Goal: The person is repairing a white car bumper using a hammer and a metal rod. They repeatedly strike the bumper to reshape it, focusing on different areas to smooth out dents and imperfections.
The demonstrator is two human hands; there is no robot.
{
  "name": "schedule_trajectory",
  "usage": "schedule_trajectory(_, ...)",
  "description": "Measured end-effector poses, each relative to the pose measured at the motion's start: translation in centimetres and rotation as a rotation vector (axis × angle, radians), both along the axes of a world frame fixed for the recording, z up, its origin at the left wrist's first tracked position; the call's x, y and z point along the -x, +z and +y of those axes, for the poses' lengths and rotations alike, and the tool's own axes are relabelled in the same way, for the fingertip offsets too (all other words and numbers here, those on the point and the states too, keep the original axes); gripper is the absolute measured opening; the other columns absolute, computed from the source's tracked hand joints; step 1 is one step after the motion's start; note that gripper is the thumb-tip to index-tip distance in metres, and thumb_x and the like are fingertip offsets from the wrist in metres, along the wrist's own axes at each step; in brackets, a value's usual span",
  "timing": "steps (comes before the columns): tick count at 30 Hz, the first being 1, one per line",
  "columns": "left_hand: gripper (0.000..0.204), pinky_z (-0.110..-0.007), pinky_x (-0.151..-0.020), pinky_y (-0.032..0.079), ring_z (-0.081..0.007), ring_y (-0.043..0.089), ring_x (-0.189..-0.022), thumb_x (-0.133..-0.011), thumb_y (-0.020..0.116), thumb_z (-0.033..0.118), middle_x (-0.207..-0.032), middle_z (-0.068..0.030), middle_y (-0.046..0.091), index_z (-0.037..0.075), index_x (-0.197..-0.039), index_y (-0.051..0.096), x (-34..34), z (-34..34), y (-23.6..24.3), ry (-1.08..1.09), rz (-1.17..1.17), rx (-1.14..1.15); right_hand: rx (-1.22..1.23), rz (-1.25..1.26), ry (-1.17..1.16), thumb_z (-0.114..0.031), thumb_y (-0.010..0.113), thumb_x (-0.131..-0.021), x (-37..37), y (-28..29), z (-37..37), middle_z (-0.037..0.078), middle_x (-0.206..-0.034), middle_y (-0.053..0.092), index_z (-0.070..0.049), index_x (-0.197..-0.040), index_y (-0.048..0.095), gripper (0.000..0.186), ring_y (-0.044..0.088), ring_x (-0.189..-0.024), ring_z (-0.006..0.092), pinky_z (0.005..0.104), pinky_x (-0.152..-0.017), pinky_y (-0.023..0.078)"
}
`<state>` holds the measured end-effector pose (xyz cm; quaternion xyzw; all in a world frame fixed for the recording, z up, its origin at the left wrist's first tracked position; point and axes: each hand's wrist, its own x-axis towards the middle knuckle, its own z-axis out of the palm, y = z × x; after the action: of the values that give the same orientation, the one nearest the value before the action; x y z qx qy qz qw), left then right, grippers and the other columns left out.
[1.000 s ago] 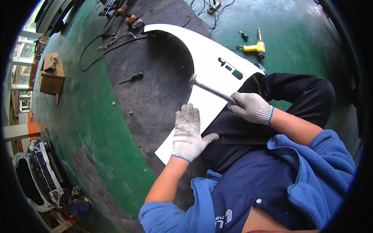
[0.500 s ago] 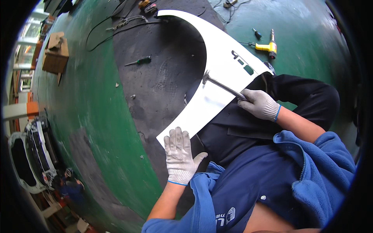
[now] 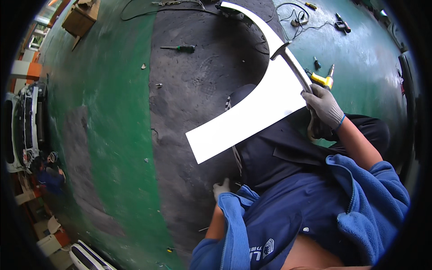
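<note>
Above the person's lap the gloved right hand (image 3: 325,107) grips a hammer (image 3: 292,66) over the white curved fender panel (image 3: 265,105) resting there, best struck lightly and squarely, the left hand (image 3: 221,188), low beside it, too hidden to tell, a brown cardboard box (image 3: 81,18) far off on the green floor (image 3: 112,135)

My right hand (image 3: 325,107) is gloved in white, its fingers wrapped tight in a closed grip, the bare forearm stretched up and out from a pushed-back blue sleeve. My left hand (image 3: 221,187), also gloved, is drawn in low and close to my body, with only its fingertips showing past the blue sleeve, so I cannot tell whether that grip is closed or loose.
</note>
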<state>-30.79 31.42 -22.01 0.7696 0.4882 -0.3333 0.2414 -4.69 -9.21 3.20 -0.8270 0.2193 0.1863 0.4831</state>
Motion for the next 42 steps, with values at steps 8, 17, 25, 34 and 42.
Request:
schedule_trajectory(8, 0.043, -0.047, -0.086, 0.061, -0.0349, 0.075, -0.097, -0.110, 0.072, 0.039, -0.113, -0.0217, 0.076, 0.002, -0.130, 0.068, 4.9, -7.5, -1.6, 0.256, 0.052, -0.079, -0.011, -0.067, 0.035, -0.031, 0.070, -0.110, -2.1, -0.2, 0.1, -0.001, -0.077, 0.059, -0.003, -0.110, 0.066, 0.028, 0.054, -0.057, 0.0075, 0.0265, -0.054, 0.046)
schedule_trajectory(17, 0.039, -0.044, -0.078, 0.059, -0.0304, 0.073, -0.087, -0.110, 0.072, 0.039, -0.104, -0.0173, 0.073, 0.004, -0.125, 0.067, 7.0, -8.7, -2.7, 0.389, 0.004, 0.004, 0.040, -0.017, 0.098, -0.029, 0.070, -0.110, -1.7, -1.4, 0.3, -0.001, -0.076, 0.060, -0.001, -0.111, 0.068, 0.028, 0.056, -0.055, 0.0083, 0.0266, -0.051, 0.047)
schedule_trajectory(25, 0.036, -0.041, -0.070, 0.058, -0.0264, 0.071, -0.079, -0.111, 0.071, 0.039, -0.095, -0.0134, 0.071, 0.005, -0.121, 0.067, 6.6, -8.5, -3.2, 0.443, -0.042, 0.071, -0.009, 0.000, 0.056, -0.029, 0.071, -0.109, -2.1, -1.9, 0.9, 0.000, -0.077, 0.061, -0.002, -0.108, 0.067, 0.028, 0.056, -0.056, 0.0090, 0.0274, -0.051, 0.047)
schedule_trajectory(34, 0.033, -0.039, -0.062, 0.056, -0.0218, 0.068, -0.070, -0.112, 0.071, 0.039, -0.086, -0.0090, 0.069, 0.006, -0.116, 0.066, 5.0, -4.3, -2.5, 0.752, -0.331, 0.403, 0.017, -0.018, 0.058, -0.029, 0.071, -0.109, -2.2, -1.7, 0.1, 0.000, -0.078, 0.062, -0.002, -0.108, 0.068, 0.028, 0.057, -0.057, 0.0094, 0.0267, -0.053, 0.049)
schedule_trajectory(42, 0.028, -0.031, -0.054, 0.043, -0.0103, 0.053, -0.056, -0.116, 0.065, 0.030, -0.076, -0.0008, 0.060, 0.005, -0.104, 0.063, -9.0, 3.3, 9.9, 0.129, -0.891, 0.697, -0.080, -0.032, -0.025, -0.027, 0.070, -0.109, -2.0, -1.7, 0.8, -0.001, -0.076, 0.060, -0.002, -0.110, 0.068, 0.025, 0.055, -0.054, 0.0080, 0.0248, -0.050, 0.046)
